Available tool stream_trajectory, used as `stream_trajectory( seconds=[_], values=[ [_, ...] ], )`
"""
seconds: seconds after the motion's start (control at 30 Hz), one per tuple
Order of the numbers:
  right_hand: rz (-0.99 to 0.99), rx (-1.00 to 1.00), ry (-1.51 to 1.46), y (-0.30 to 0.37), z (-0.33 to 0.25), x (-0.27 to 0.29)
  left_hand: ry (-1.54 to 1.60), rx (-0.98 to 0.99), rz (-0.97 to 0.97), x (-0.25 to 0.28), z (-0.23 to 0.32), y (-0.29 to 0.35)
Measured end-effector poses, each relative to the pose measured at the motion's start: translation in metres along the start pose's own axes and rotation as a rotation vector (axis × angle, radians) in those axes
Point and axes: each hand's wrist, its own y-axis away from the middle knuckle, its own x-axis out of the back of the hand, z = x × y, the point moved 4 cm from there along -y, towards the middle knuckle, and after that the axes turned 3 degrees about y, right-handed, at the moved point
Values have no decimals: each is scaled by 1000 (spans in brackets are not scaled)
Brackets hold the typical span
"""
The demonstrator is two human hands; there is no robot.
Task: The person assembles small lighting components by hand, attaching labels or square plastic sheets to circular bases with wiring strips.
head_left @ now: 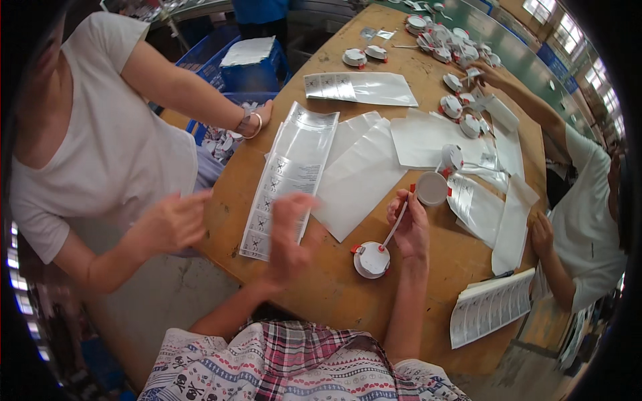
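One right hand [409, 224], fingers pinched on near-left edge of round grey-faced red-clipped disc [432, 189]; thin white cable [394, 229] runs from fingers to round white housing [371, 260] near-left. Left hand [291, 234] blurred above shiny silver label sheet [294, 157]; grip can't be told.

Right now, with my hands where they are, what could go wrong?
Pulling the thin white cable at your right hand could drag the round white unit with red tabs. Your blurred left hand might crease the long, glossy silver label sheet. The silver label stack near the edge of the brown wooden table might slide off.
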Motion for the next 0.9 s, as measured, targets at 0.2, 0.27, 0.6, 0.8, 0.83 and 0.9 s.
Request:
stream_trajectory(
  seconds=[0.2,0.27,0.6,0.8,0.83,0.9],
  values=[
    [-47,40,20,3,-3,5,-224,103,-83,32,-75,-16],
    [-35,34,23,5,1,8,-439,104,-72,34,-89,-15],
    [-81,1,51,5,3,7,-71,360,-104,33,-120,-23],
    [-60,3,176,3,2,1,-368,314,-165,45,-119,-29],
    [-55,13,173,4,0,-1,-420,244,-160,44,-111,-31],
    [-5,57,323,4,-3,-9,-416,121,-71,61,-134,-32]
  ],
)
